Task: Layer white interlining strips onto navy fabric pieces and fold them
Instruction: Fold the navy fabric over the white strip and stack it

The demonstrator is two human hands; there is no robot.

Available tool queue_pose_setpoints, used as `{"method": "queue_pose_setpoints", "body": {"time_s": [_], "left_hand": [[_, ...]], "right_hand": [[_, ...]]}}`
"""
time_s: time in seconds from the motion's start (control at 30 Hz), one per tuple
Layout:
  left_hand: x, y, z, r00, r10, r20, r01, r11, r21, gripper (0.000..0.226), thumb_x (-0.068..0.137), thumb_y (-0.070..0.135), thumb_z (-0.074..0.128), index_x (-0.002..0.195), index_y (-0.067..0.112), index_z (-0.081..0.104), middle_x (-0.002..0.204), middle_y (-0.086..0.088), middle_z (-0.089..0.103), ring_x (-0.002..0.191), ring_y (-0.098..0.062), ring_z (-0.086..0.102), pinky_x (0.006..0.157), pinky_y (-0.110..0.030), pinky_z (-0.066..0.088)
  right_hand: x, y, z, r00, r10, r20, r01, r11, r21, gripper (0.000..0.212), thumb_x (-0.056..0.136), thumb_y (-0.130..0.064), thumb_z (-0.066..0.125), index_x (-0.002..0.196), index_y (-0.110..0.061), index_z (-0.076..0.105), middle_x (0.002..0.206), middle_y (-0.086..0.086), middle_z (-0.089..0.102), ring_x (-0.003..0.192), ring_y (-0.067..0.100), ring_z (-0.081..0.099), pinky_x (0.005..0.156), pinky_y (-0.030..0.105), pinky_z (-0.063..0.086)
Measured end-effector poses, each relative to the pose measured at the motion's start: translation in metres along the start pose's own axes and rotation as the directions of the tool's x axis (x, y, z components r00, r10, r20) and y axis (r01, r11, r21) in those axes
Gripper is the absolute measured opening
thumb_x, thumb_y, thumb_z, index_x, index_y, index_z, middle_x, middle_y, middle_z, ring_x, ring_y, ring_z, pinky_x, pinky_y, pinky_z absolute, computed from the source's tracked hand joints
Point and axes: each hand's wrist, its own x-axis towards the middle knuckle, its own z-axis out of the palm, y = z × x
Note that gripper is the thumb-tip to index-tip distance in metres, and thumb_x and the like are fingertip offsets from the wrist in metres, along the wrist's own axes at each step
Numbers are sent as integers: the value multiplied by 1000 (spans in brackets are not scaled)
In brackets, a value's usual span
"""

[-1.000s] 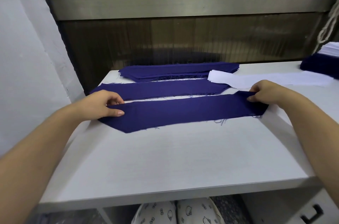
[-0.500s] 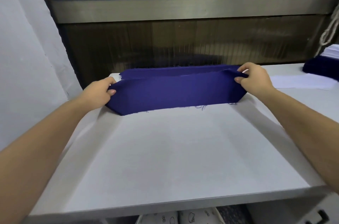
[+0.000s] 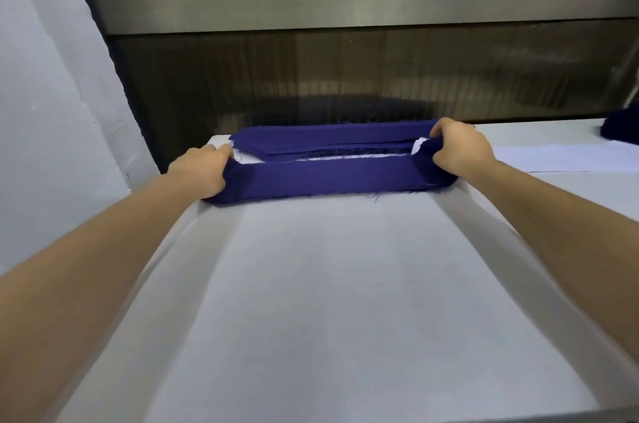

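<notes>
I see two hands at the far end of the surface (image 3: 328, 301): left hand (image 3: 204, 170) and right hand (image 3: 460, 149), each with fingers curled around one end of one navy strip (image 3: 332, 177). One stack of navy pieces (image 3: 332, 138) lies just behind it, and one white interlining strip (image 3: 560, 158) lies to the right.

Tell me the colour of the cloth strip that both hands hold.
Plain navy blue, no pattern; the cloth strip shows best in the head view.
</notes>
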Motion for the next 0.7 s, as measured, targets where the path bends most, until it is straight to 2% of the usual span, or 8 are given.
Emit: {"method": "queue_pose_setpoints", "body": {"time_s": [0.1, 0.23, 0.37, 0.5, 0.7], "left_hand": [[3, 6, 0, 1000, -9, -26, 11, 997, 76, 55, 88, 10, 55, 137, 24, 35, 134, -12, 43, 118, -32, 44, 94, -41, 41], [11, 17, 2, 995, -3, -101, 14, 995, 99, 54, 87, 13, 56, 136, 26, 36, 137, -12, 38, 126, -34, 33, 103, -47, 30], [22, 30, 7, 984, 72, -163, -67, 997, 39, 47, 93, 13, 50, 138, 17, 36, 136, -15, 43, 123, -34, 39, 102, -42, 33], [37, 45, 6, 964, 111, -243, -134, 988, -79, 43, 98, 21, 44, 140, 11, 36, 136, -15, 45, 123, -33, 41, 101, -40, 35], [59, 66, 8, 942, 202, -268, -226, 972, -59, 38, 100, 28, 42, 134, 14, 47, 132, -10, 46, 121, -30, 41, 98, -40, 39]], "right_hand": [[2, -2, 3, 997, -37, -67, 25, 987, -161, 40, 80, -7, 60, 119, -12, 54, 122, 15, 49, 112, 37, 46, 91, 42, 38], [9, -10, 9, 985, -102, -139, 52, 944, -327, 40, 81, -17, 59, 121, -15, 55, 125, 13, 42, 115, 36, 36, 94, 42, 29], [22, -23, 22, 972, -235, -18, 219, 926, -307, 41, 92, -22, 51, 133, -22, 52, 133, 7, 44, 123, 32, 32, 98, 42, 26], [34, -34, 36, 943, -315, 106, 332, 896, -294, 37, 99, -29, 40, 135, -24, 50, 138, 4, 44, 126, 29, 33, 100, 42, 23], [49, -46, 37, 909, -373, 188, 412, 874, -256, 34, 97, -29, 49, 129, -17, 55, 132, 7, 51, 120, 29, 46, 96, 40, 32]]}}
